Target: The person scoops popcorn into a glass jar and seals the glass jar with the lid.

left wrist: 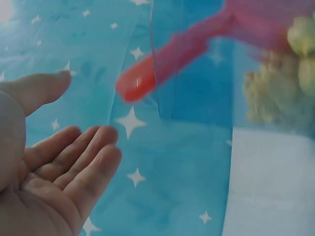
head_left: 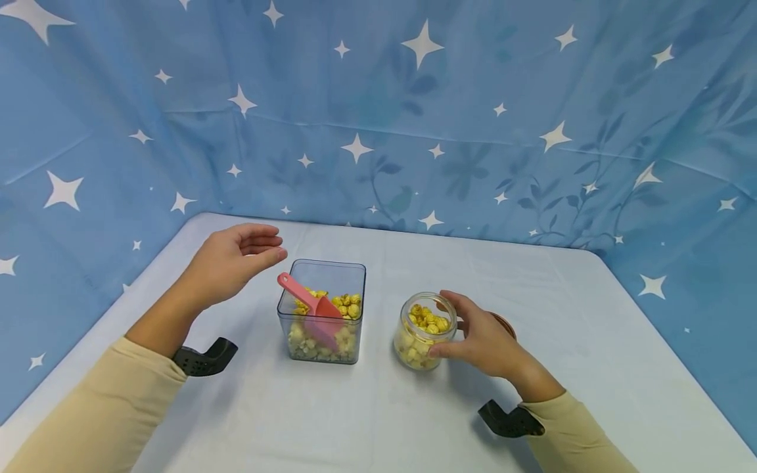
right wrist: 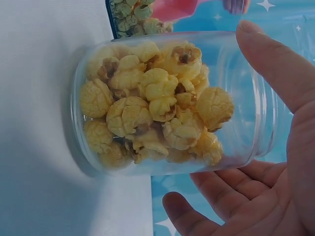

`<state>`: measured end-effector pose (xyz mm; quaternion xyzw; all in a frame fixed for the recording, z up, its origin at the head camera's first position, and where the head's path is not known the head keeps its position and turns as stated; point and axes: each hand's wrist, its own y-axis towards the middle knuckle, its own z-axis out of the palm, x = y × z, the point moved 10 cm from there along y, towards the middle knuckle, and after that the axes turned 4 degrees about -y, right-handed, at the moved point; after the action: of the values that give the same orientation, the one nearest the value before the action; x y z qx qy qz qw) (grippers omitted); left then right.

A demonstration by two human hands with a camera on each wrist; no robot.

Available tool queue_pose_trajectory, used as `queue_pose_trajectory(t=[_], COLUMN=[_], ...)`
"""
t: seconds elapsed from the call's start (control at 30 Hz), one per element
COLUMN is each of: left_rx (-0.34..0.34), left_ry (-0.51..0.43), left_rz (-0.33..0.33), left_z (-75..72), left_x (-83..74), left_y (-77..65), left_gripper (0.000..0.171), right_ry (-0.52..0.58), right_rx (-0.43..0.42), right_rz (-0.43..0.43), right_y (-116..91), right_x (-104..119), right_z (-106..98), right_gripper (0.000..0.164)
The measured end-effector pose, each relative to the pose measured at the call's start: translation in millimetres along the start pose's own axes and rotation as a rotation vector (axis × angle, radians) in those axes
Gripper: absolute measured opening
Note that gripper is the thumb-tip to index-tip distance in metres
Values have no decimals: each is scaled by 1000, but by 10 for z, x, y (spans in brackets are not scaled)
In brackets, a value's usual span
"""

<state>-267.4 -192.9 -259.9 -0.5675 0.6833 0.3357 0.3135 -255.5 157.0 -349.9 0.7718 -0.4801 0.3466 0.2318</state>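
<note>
Looking down, I see the white table (head_left: 591,341) carrying a square clear container (head_left: 322,320) of popcorn (pink scoop (head_left: 310,305) propped inside). My left hand (head_left: 227,263) hovers beside it, fingers relaxed, holding nothing. My right hand (head_left: 481,335) cups the small popcorn jar (head_left: 421,332), fingers loosely curved against the glass.

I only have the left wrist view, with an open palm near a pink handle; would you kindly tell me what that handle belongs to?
Observer: It is a pink scoop lying in a square clear bin of popcorn.
Operator: Thanks. Is the left hand touching it?
Observer: No, the left hand hovers open beside the handle's tip, apart from it.
Operator: And the right hand?
Observer: The right hand curls round a glass jar of popcorn, standing right of the bin.
</note>
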Motion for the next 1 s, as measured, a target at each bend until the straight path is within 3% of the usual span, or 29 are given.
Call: queue_pose_trajectory(t=[0.23,0.63,1.0], left_rx=[-5,93,240], left_ry=[-38,-133,-150], left_rz=[81,163,214], left_z=[193,757,1276], left_x=[-234,-522,-839], left_y=[19,134,53], left_gripper=[60,58,63], right_ry=[-19,-18,-78], right_rx=[-35,-106,-135], right_rz=[-14,-46,28], right_y=[-27,-169,-323], right_x=[-11,-34,-271], right_z=[-46,-310,-528], right_gripper=[95,83,86])
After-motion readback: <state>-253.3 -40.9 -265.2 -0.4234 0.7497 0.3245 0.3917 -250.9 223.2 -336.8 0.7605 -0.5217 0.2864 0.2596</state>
